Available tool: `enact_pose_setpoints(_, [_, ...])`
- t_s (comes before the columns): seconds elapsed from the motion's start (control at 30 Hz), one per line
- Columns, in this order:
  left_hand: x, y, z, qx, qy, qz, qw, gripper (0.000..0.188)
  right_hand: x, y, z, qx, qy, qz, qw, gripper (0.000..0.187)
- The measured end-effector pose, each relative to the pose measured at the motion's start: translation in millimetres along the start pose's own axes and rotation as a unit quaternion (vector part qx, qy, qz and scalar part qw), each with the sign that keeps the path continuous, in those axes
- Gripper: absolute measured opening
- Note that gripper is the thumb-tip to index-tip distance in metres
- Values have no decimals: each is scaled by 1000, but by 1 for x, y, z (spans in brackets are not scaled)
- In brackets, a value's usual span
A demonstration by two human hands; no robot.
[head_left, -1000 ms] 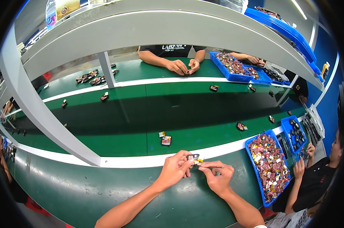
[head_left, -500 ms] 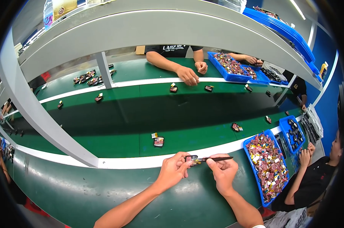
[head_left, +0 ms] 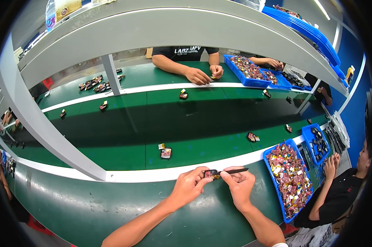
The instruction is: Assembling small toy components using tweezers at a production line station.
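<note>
Near the front edge of the conveyor belt, my left hand (head_left: 188,184) pinches a small black-cased device (head_left: 211,173) with a reddish circuit board and a bit of yellow showing. My right hand (head_left: 240,186) grips a slim black tool (head_left: 235,171), which may be tweezers. Its left end meets the device, and the other end sticks out past my fingers to the right. Just beyond my hands, a similar device (head_left: 165,153) with a white-and-yellow tab lies on the green belt (head_left: 112,156).
On my right stand a blue tray (head_left: 290,220) heaped with small circuit boards and a blue tray (head_left: 315,127) of black parts. Beside them sits a co-worker (head_left: 338,193). Across the belt, another person's hands (head_left: 204,76) hold a small part. A grey post (head_left: 62,136) rises at left.
Devices on the belt have shifted slightly left. The device in my left hand has turned, showing more of its board. The person across has picked up a device from the belt.
</note>
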State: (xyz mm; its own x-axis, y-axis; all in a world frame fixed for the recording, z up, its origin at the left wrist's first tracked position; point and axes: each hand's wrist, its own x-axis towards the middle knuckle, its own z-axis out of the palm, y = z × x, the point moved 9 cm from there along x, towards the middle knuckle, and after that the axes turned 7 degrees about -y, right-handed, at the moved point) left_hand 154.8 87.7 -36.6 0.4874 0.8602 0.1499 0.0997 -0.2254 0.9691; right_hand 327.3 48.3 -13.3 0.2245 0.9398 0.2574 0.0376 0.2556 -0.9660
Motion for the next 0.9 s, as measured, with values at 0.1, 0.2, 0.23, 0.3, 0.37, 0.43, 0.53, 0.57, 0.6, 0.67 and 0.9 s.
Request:
enact_pose_setpoints(0.1, [-1,4,0,18,2,24,1000,28,0,7,0,36,-1,86,996,9])
enact_pose_setpoints(0.2, [0,0,1,-10,-12,0,1000,26,1,10,1,59,-18,100,993,12])
enact_pose_setpoints(0.23, [0,-1,1,-18,-15,-5,1000,26,1,10,1,62,-18,98,993,11])
enact_pose_setpoints(0.3, [0,-2,2,-27,-19,-10,999,25,0,13,0,66,-17,97,993,10])
enact_pose_setpoints(0.37, [1,-3,2,-29,-22,-20,999,24,1,12,3,66,-34,69,995,11])
enact_pose_setpoints(0.43, [2,-4,3,-37,-26,-35,998,24,2,13,6,60,-33,44,997,11])
enact_pose_setpoints(0.53, [1,-9,0,-67,-20,-61,996,24,2,6,4,45,-26,24,998,11])
enact_pose_setpoints(0.57, [0,-11,-2,-90,-11,-72,993,24,3,4,1,36,-19,28,999,12])
enact_pose_setpoints(0.6, [1,-11,-3,-90,-11,-73,993,24,3,3,-1,36,-19,29,999,12])
enact_pose_setpoints(0.67, [1,-13,-8,-147,11,-76,986,20,3,-1,-8,13,-5,26,1000,15])
enact_pose_setpoints(0.9, [4,-14,-10,-209,0,-71,975,23,-7,-23,10,-127,-56,-124,983,10])
